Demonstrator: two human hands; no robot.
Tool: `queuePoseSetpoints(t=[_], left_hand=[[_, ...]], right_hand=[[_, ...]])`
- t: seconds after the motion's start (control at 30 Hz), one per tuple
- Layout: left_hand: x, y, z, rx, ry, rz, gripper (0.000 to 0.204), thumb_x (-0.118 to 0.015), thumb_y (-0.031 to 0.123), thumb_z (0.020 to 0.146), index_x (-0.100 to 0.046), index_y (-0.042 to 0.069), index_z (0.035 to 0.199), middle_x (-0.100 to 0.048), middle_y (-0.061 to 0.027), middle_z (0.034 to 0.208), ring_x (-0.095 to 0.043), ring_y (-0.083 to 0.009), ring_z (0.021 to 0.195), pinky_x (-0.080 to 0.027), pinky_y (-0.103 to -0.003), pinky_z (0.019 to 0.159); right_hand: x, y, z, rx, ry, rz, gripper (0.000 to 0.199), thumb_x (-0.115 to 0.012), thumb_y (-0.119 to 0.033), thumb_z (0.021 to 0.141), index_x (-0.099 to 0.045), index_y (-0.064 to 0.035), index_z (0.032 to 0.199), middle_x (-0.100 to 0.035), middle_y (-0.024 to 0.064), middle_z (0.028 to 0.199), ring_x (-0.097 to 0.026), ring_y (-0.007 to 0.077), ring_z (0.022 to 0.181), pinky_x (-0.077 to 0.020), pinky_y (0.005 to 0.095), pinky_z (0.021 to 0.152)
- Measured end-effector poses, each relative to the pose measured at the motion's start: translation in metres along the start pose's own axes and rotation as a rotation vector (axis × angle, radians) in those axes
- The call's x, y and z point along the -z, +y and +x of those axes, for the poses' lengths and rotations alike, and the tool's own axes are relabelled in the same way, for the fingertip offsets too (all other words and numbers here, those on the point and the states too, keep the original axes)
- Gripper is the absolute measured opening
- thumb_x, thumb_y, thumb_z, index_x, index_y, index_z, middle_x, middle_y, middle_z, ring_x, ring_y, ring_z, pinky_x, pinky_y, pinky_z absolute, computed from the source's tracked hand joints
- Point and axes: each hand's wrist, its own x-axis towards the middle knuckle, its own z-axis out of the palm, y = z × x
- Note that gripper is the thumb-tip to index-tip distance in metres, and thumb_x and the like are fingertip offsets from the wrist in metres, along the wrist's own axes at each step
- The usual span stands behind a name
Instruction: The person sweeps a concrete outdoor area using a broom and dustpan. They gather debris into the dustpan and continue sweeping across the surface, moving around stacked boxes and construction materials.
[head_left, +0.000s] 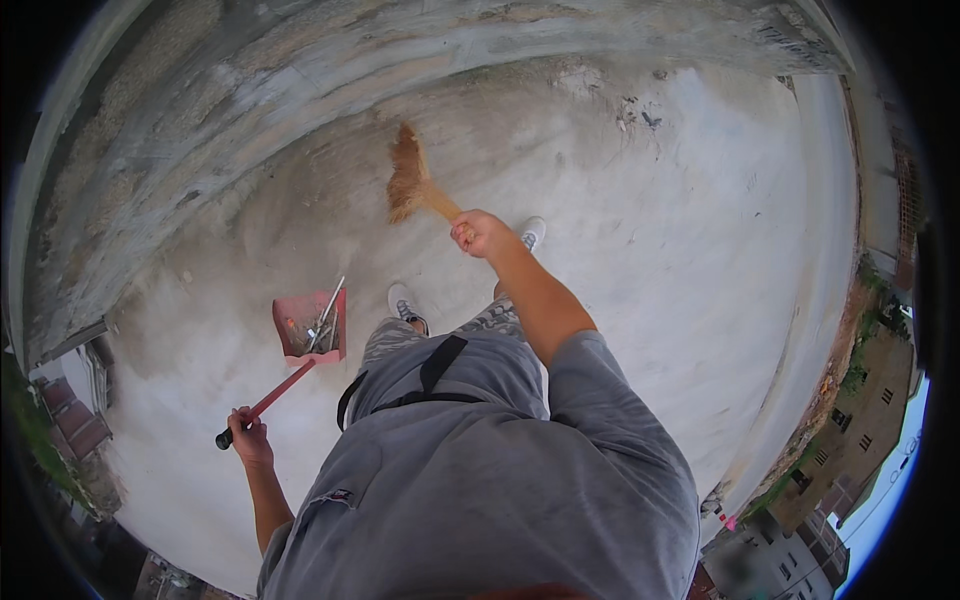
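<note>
My right hand (477, 233) is closed around the handle of a straw broom (407, 180). Its brown bristles spread out ahead of me, close to the concrete floor; whether they touch it I cannot tell. On my left side, my left hand (249, 437) grips the long red handle of a dustpan (341, 325) near its black end. The red pan lies on the floor left of my feet, apart from the broom. Inside it are grey debris (300, 335) and a thin pale stick (328, 312) that pokes out over the rim.
A rough concrete wall (200, 110) curves along the far and left side. Bits of rubble (640, 115) lie on the floor at the far right. A low ledge (825, 200) borders the right, with buildings (860, 430) and greenery beyond it. My shoes (405, 303) stand mid-floor.
</note>
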Motion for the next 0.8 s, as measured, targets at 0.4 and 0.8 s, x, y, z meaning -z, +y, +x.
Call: queuePoseSetpoints(t=[0.4,0.8], left_hand=[[-0.132,0.030,-0.165,-0.127,0.204,-0.019,0.023,-0.058,0.028,0.088,-0.060,0.005,0.092,-0.058,-0.0020,0.083,-0.049,-0.0134,0.067,-0.041,-0.025,0.065],[-0.346,0.068,-0.206,-0.046,0.328,-0.009,0.019,-0.058,0.024,0.084,-0.062,0.006,0.090,-0.056,-0.0021,0.086,-0.051,-0.0153,0.070,-0.043,-0.025,0.067]], right_hand=[[0.156,-0.211,-0.224,0.326,0.339,-0.128,0.012,-0.056,-0.002,0.084,-0.045,-0.0042,0.085,-0.048,0.0024,0.061,-0.044,0.0082,0.047,-0.0367,0.0197,0.040],[0.096,-0.329,-0.173,-0.297,-0.043,-0.011,0.015,-0.060,0.000,0.079,-0.045,-0.0034,0.080,-0.047,0.0031,0.059,-0.046,0.0101,0.048,-0.0357,0.0176,0.037]])
